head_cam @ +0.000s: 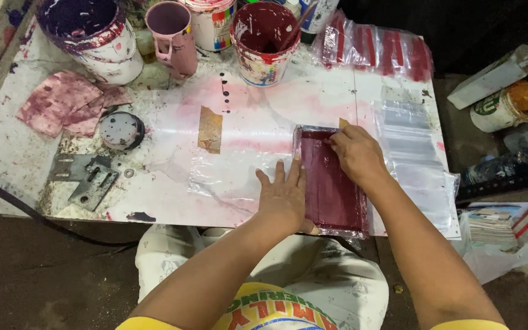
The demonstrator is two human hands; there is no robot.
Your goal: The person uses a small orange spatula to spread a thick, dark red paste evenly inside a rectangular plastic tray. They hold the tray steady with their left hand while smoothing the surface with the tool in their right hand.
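A small screen frame (pixel 331 189) coated in dark red ink lies on the white worktable (pixel 154 189) near its front edge. My left hand (pixel 283 194) rests flat with spread fingers on the frame's left edge, partly on a clear plastic bag (pixel 227 174) beneath it. My right hand (pixel 355 153) is closed over the frame's top right part, gripping a small squeegee whose tan edge (pixel 343 123) shows above my fingers.
Ink buckets stand at the table's back: a purple one (pixel 93 33), a pink mug (pixel 172 33) and a dark red bucket (pixel 264 40). Printed bags (pixel 377 52) lie at back right, a stack of clear bags (pixel 414 165) at right, stained rags (pixel 68 104) and a metal bracket (pixel 90 177) at left.
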